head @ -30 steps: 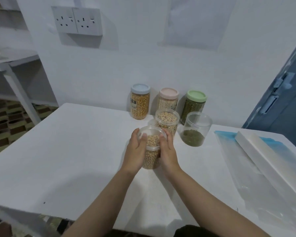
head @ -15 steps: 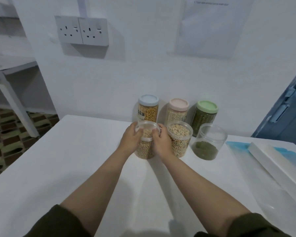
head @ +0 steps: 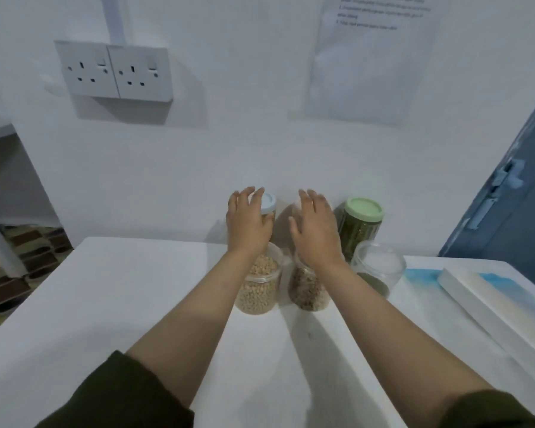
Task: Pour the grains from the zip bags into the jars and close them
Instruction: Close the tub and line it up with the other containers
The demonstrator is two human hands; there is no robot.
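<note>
Three lidless clear jars stand in a row on the white table (head: 136, 304): one with yellow grains (head: 258, 287), one with brownish grains (head: 308, 290), one with a little green grain (head: 379, 268). Behind them by the wall stand lidded jars. My left hand (head: 249, 222) reaches over the blue-lidded jar (head: 268, 202), fingers spread around its lid. My right hand (head: 315, 227) hovers with straight fingers over the middle back jar, hiding it almost fully. The green-lidded jar (head: 363, 211) stands free at the right. Neither hand holds anything.
A flat clear zip bag with a blue strip (head: 420, 274) lies at the right, under a long white box (head: 488, 310). A double wall socket (head: 115, 71) and a paper sheet (head: 371, 57) hang on the wall. A blue door (head: 513, 217) stands at the right.
Both hands set the yellow-grain jar down beside the brownish-grain jar, let go of it, and reached forward over the lidded jars at the back.
</note>
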